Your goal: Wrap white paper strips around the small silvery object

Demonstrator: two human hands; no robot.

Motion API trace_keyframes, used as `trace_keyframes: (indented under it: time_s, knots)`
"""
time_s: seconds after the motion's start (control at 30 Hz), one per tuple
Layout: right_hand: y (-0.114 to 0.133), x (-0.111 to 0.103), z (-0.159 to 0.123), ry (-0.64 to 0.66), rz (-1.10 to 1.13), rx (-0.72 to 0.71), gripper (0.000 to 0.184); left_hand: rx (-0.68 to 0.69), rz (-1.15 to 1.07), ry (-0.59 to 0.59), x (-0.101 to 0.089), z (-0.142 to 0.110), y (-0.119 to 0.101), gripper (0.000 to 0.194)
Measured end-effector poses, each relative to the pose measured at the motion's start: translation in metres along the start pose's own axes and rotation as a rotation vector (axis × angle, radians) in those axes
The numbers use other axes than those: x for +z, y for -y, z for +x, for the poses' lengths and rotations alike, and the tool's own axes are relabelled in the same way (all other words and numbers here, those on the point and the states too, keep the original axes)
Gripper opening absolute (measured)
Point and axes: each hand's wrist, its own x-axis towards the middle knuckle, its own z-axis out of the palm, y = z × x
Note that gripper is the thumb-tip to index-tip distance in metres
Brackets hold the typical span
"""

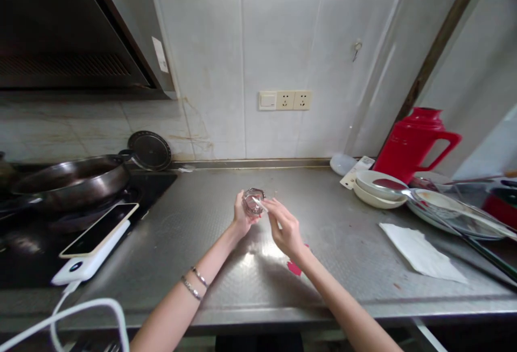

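My left hand point(241, 218) is wrapped round a small clear glass point(253, 202) and holds it a little above the steel counter point(226, 244). My right hand point(285, 228) pinches a thin white piece point(258, 204) at the glass's rim; what that piece is I cannot make out. Two bracelets point(194, 283) sit on my left wrist. A small red scrap point(294, 267) lies on the counter under my right wrist.
A wok point(72, 180) stands on the hob at left, with a phone point(99, 229) on a white power bank point(86, 263) and its cable. At right are stacked bowls point(377, 186), plates, a red jug point(416, 139) and a paper napkin point(420, 252). Wall sockets point(285, 100) sit behind.
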Motion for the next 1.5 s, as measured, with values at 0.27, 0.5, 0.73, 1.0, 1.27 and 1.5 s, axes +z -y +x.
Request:
trace_keyframes:
  time_s: [0.27, 0.5, 0.73, 1.0, 1.27, 1.5]
  knots:
    - [-0.055, -0.013, 0.042, -0.249, 0.087, 0.592, 0.032, -0.037, 0.032, -0.024, -0.007, 0.006, -0.008, 0.059]
    - [-0.084, 0.000, 0.022, -0.071, 0.482, 1.014, 0.030, -0.050, 0.022, 0.053, -0.012, 0.008, -0.009, 0.066]
    - [-0.066, 0.002, 0.026, 0.249, 0.731, 1.175, 0.027, -0.031, 0.053, 0.090, -0.013, 0.011, -0.005, 0.060]
    - [-0.049, -0.005, 0.029, 0.543, 0.902, 1.141, 0.033, -0.150, 0.108, 0.111, -0.014, 0.010, -0.005, 0.050]
    - [-0.052, -0.006, 0.027, 0.610, 0.776, 1.107, 0.033, -0.225, 0.120, 0.220, -0.021, 0.012, -0.004, 0.054]
    - [-0.052, 0.006, 0.024, 0.420, 0.628, 1.084, 0.038, -0.158, 0.253, 0.138, -0.022, 0.017, -0.003, 0.069]
